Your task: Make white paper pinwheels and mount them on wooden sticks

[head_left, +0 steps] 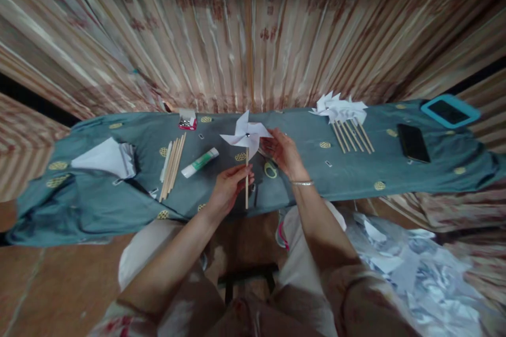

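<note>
"Left fingers (244, 170) pinch closed round the stick (247, 196) of the white pinwheel (242, 140), above the counter (343, 175)."

"And on your feed, the right?"

"I see right fingers (279, 140) loosely curled, part open, at the tip of one blade (259, 130); I can't tell whether they grip."

"Anything hidden?"

"Near them, I make out only a green loop (267, 170); the paper scraps (421, 274) run off the bottom edge."

In the left hand (229, 189), reaching up beside the right hand (283, 151), a pinwheel (242, 140). Between both hands, on the cloth (300, 116), scissors (270, 174). Left of the left hand, a glue stick (200, 162), then loose sticks (175, 166), then stacked paper (106, 158); ahead and left of that hand, a box (187, 120). Right of the right hand, grouped pinwheels (340, 110), then a phone (413, 142), with a tablet-like panel (450, 110) beyond. Nearer and right of that hand, lower than the cloth, scrap paper (422, 279). Ahead of both, curtains (221, 37).
</note>
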Available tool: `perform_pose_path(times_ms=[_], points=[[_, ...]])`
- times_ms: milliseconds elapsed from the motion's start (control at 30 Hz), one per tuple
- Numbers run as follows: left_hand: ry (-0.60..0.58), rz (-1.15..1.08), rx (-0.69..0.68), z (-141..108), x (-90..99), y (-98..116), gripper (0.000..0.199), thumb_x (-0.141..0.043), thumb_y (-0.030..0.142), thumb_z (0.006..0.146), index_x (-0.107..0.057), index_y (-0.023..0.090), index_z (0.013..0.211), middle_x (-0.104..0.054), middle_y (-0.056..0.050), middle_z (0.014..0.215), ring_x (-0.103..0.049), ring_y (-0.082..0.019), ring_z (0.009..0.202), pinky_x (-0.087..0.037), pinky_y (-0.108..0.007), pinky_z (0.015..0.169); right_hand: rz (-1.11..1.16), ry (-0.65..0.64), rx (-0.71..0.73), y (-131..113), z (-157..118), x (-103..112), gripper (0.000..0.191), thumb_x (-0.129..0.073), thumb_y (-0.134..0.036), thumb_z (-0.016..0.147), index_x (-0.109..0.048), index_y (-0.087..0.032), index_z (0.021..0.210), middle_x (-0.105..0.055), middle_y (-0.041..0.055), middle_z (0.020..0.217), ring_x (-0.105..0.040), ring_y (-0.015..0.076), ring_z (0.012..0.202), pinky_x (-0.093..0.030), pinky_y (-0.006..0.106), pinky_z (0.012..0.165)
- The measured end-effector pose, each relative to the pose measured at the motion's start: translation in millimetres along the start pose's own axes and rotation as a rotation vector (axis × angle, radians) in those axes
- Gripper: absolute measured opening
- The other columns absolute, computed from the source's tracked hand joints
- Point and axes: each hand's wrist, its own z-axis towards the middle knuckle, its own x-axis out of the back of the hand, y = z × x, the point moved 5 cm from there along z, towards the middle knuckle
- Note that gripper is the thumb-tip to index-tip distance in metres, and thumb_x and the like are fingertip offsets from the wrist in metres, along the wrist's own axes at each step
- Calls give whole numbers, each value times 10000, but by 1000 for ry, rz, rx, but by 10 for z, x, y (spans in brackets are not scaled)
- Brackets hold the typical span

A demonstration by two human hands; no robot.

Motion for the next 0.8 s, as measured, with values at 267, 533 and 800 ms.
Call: perform_pose_path(times_ms=[267,533,800], points=[[-44,81,28,-5,-13,-178,441,-947,365,441,-785,122,771,-732,-44,740,-649,-114,643,-558,-237,643,-79,-10,18,-92,70,82,367,-785,-569,672,-708,-216,729,-733,6,754,-660,152,715,-551,256,626],[14,191,-31,17,104,-38,458,-949,396,420,-784,135,758,-726,-27,677,-579,-82,487,-525,-234,540,-108,-94,-13,-69,-39,12,358,-902,-461,520,-698,-212,675,-702,-43,700,-619,81,635,-522,183,595],[-20,301,-108,104,127,31,362,-893,384,524,-781,133,759,-656,7,556,-539,-85,478,-446,-210,479,-159,-162,-81,-15,-16,-47,328,-892,-370,520,-758,-198,765,-745,-17,747,-638,100,659,-529,208,629]])
